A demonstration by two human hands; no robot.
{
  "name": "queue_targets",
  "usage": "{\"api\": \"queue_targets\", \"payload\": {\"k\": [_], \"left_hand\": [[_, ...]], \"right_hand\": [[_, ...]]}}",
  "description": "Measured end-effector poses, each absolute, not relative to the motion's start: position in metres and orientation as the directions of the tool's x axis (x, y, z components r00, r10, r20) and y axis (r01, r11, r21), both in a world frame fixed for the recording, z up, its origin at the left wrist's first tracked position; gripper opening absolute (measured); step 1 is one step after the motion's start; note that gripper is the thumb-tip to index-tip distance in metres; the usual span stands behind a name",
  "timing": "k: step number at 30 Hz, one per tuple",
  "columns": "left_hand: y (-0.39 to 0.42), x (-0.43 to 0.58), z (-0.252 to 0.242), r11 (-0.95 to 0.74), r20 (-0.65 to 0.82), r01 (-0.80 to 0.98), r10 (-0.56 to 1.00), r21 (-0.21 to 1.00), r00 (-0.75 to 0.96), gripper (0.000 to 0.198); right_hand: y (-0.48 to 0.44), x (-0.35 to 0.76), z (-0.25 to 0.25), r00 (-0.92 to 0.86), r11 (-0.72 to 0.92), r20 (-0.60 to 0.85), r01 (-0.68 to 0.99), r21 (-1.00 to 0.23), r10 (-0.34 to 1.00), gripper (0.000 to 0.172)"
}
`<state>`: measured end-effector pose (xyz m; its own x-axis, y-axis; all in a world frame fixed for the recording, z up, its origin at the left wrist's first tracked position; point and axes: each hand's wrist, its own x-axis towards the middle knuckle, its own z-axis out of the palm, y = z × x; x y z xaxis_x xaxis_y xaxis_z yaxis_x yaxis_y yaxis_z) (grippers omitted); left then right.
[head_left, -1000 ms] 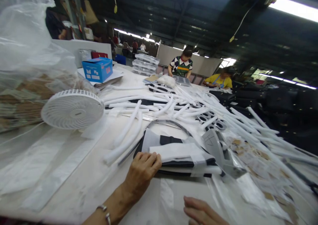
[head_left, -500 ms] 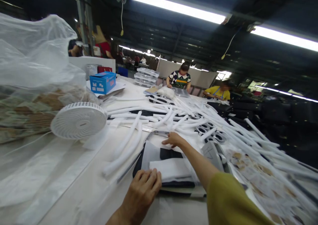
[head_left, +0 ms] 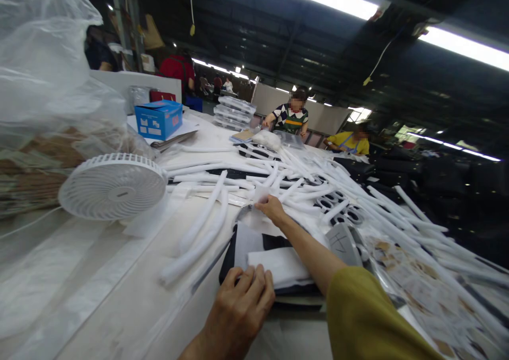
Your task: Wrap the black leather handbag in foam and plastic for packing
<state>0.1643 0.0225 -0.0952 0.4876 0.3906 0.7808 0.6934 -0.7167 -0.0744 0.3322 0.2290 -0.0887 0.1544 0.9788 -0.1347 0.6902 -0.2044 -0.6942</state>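
In the head view, a flat black fabric piece (head_left: 226,267) lies on the table before me, with grey and white layers on top. My left hand (head_left: 244,309) has its fingers curled together over the near left edge of a folded white sheet (head_left: 278,264) on this piece; its thumb tip is hidden. Reaching past the far edge, my right hand (head_left: 271,210) pinches a thin, translucent white sheet (head_left: 261,194), which stands up from its fingertips. A grey panel with a handwritten mark (head_left: 340,243) sits right of my right forearm.
White padded tubes (head_left: 202,217) and black-and-grey ring pieces (head_left: 336,203) cover the table beyond. On the left stand a white fan (head_left: 115,187), a large clear plastic bag (head_left: 35,73) and a blue box (head_left: 159,119). Co-workers (head_left: 292,116) sit at the far end.
My right hand has come down on a thin white sheet and now lifts it in a pinch. The left hand stays at the folded white sheet. My view has shifted slightly.
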Motion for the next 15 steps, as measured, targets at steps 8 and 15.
{"api": "queue_targets", "payload": {"k": [8,15], "left_hand": [[0.014,0.179,-0.110,-0.715,0.783,0.692,0.373,-0.100,0.498,0.038],[0.009,0.174,-0.128,-0.737,0.776,0.673,0.389,-0.062,0.497,0.041]], "right_hand": [[0.202,0.308,-0.080,0.021,-0.078,-0.078,0.527,-0.846,0.997,0.018],[0.168,0.340,-0.050,-0.002,-0.009,-0.010,0.283,-0.959,1.000,0.024]]}}
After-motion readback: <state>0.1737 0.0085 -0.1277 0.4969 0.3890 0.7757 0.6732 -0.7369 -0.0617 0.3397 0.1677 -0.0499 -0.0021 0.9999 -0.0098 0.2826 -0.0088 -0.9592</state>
